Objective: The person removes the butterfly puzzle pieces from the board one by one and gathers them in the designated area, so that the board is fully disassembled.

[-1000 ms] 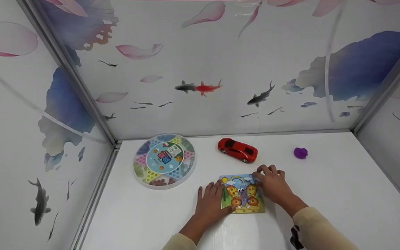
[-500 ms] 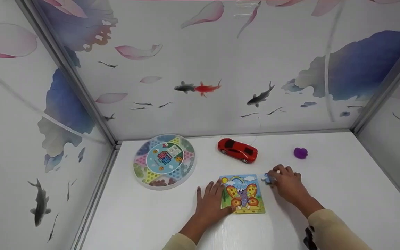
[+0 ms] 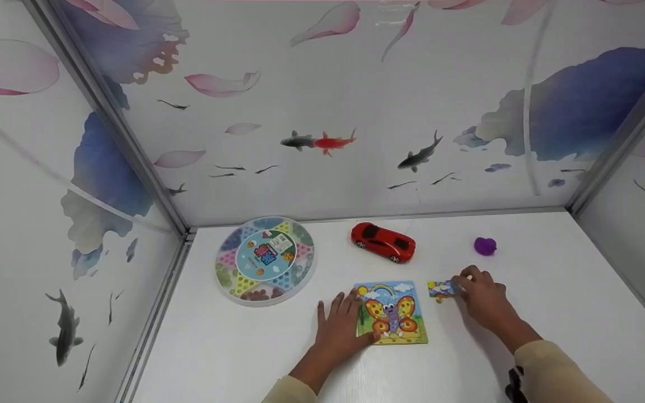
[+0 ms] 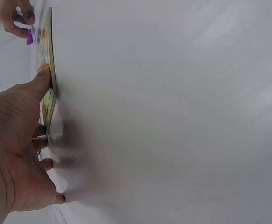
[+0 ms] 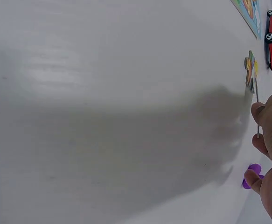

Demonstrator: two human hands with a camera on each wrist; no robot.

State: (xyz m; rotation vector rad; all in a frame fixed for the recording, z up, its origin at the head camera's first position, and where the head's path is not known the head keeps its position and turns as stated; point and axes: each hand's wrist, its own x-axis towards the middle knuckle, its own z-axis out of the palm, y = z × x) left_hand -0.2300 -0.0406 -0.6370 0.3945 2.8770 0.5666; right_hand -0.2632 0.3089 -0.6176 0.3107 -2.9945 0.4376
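Observation:
A square jigsaw puzzle (image 3: pixel 392 313) with a butterfly picture lies on the white table. My left hand (image 3: pixel 335 331) rests against its left side, thumb on the lower edge and the other fingers spread. In the left wrist view, some fingertips (image 4: pixel 59 199) of that hand touch the tabletop. Right of the puzzle, my right hand (image 3: pixel 484 296) pinches a thin puzzle piece (image 5: pixel 257 109), seen edge-on in the right wrist view. Beside it, loose puzzle pieces (image 3: pixel 439 289) in blue and yellow lie partly hidden by the right fingers.
Behind the puzzle stands a red toy car (image 3: pixel 383 242). A round Chinese checkers set (image 3: pixel 266 261) lies at the back left, and a small purple object (image 3: pixel 485 246) sits at the back right. Printed panels (image 3: pixel 356 190) wall the table at the back and sides.
The right hand has moved from the puzzle's upper right corner out to the right. Puzzle pieces now show beside the puzzle at its fingertips. The left hand stays in place.

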